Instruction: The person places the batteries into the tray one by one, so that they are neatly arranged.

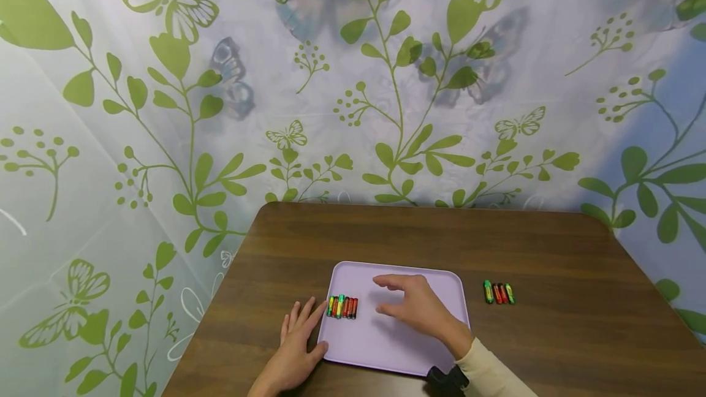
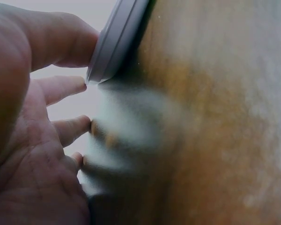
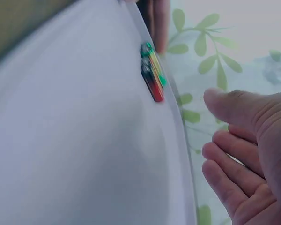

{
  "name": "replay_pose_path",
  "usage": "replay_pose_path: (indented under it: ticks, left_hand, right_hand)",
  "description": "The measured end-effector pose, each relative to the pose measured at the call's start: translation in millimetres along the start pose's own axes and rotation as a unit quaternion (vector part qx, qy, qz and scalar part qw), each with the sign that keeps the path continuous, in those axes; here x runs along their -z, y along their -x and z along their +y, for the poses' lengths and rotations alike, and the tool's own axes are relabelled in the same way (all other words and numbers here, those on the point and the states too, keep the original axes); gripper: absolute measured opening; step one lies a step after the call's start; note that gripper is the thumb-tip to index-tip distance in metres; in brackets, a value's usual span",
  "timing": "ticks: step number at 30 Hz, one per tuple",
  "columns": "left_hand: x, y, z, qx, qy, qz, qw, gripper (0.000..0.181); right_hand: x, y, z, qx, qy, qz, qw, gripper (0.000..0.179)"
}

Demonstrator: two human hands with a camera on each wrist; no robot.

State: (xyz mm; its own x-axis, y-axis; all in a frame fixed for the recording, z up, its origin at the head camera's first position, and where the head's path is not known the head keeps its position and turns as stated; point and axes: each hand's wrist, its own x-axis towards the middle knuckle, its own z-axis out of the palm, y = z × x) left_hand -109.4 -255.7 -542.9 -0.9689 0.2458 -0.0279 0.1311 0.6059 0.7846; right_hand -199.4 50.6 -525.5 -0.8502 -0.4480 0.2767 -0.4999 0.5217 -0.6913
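A lilac tray (image 1: pixel 380 348) lies on the brown table. On its left side several small batteries (image 1: pixel 343 307), green, red and black, stand side by side in a row. My left hand (image 1: pixel 295 348) rests at the tray's left edge, fingers spread and mostly straight; in the left wrist view its thumb (image 2: pixel 65 42) meets the rim. Over the middle of the tray hovers my right hand (image 1: pixel 421 305), thumb and fingers apart with nothing between them. In the right wrist view the batteries (image 3: pixel 153 79) sit near the tray's border, beyond that hand's fingertips.
Right of the tray, several more green and red batteries (image 1: pixel 499 293) lie in a row directly on the table (image 1: pixel 551 336). Behind the table hangs a pale curtain (image 1: pixel 331 139) with green leaves and butterflies. A black strap mount (image 1: pixel 447 378) is on the right wrist.
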Motion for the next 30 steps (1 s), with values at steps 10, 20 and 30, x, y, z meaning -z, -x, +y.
replay_pose_path:
  ticks: [10, 20, 30]
  left_hand:
    - [1.1, -0.1, -0.3, 0.000, 0.003, -0.002, 1.0000, 0.080]
    - [0.8, -1.2, -1.7, 0.000, -0.002, -0.001, 1.0000, 0.079]
    - [1.7, -0.9, 0.6, 0.006, 0.000, -0.004, 1.0000, 0.079]
  right_hand:
    - [51, 15.7, 31, -0.008, -0.019, -0.010, 0.9997, 0.052]
    - [96, 43.4, 60, -0.031, -0.042, -0.003, 0.9986, 0.055]
    - [138, 76.3, 79, -0.060, 0.022, 0.016, 0.9978, 0.055]
